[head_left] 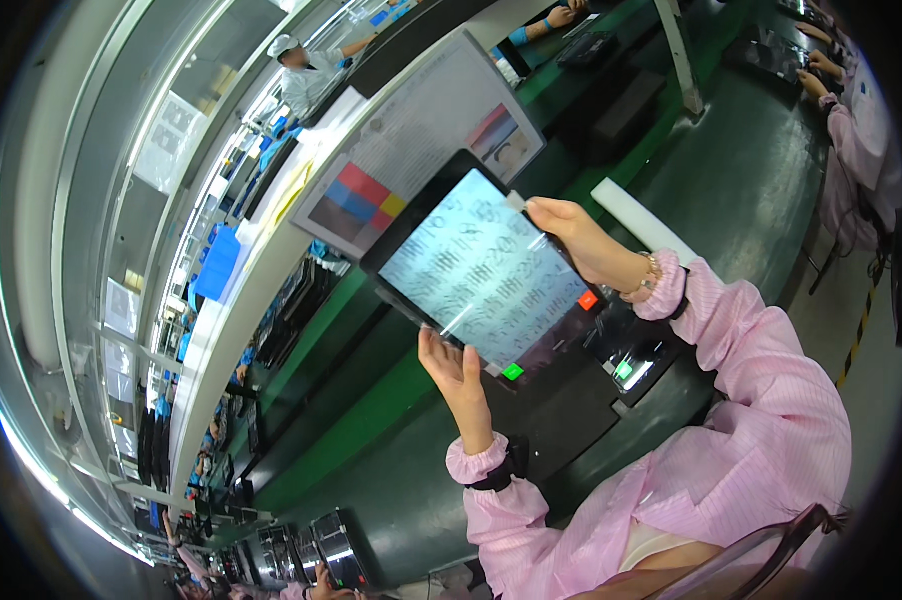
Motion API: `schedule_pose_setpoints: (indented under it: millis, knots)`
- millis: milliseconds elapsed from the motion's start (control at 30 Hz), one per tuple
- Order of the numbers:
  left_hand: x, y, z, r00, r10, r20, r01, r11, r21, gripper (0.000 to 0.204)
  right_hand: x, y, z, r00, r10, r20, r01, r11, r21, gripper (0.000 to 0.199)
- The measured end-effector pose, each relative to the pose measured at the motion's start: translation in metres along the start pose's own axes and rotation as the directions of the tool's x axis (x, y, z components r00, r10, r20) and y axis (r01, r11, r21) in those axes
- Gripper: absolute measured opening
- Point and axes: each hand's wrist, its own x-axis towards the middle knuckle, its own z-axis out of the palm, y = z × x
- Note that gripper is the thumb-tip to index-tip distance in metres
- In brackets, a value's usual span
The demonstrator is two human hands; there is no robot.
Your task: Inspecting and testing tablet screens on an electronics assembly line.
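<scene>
Between my two hands a flat black-framed screen panel (486, 265) is held up and tilted, its glossy face toward me with a pale blue-white reflection. One green tab and one orange tab stick out at its near edge. My left hand (458, 378) grips its lower left side, the thumb up along the edge. At the upper right side, my right hand (586, 240) holds the edge with the thumb toward the front. Its other fingers are hidden behind the panel. Below lies a second dark glossy panel (639, 352) with a green tab.
A dark mat (556, 415) lies on the green bench (411, 490). A white bar (641, 215) rests beyond my right wrist. Behind the panel stands a framed sheet (421, 140). More panels (339, 548) lie lower left. Co-workers' hands (816, 75) work at the upper right.
</scene>
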Motion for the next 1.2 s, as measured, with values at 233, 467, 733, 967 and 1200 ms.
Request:
schedule_pose_setpoints:
  millis: [233, 467, 733, 967, 1200]
  knots:
    - [-0.016, 0.028, 0.015, 0.991, -0.111, -0.08, 0.109, 0.994, -0.029, 0.046, -0.056, 0.002, -0.008, 0.989, 0.083, -0.122, -0.079, 0.996, 0.041, 0.026]
    - [-0.03, 0.046, 0.028, 0.967, -0.154, -0.201, 0.148, 0.988, -0.048, 0.048, -0.077, -0.003, -0.007, 0.999, 0.008, -0.047, -0.012, 0.998, -0.068, 0.026]
    - [-0.096, 0.043, 0.021, 0.992, -0.116, 0.047, 0.12, 0.989, -0.088, 0.083, -0.091, -0.03, 0.013, 0.997, -0.038, -0.067, 0.033, 0.997, -0.07, 0.025]
    - [-0.132, 0.059, 0.013, 0.931, -0.356, 0.086, 0.361, 0.931, -0.054, 0.087, -0.098, -0.045, 0.035, 0.994, -0.08, -0.071, 0.073, 0.993, -0.088, 0.028]
    - [-0.137, 0.059, 0.011, 0.951, -0.307, 0.034, 0.308, 0.951, -0.031, 0.089, -0.102, -0.047, 0.043, 0.997, -0.042, -0.06, 0.04, 0.999, -0.036, 0.032]
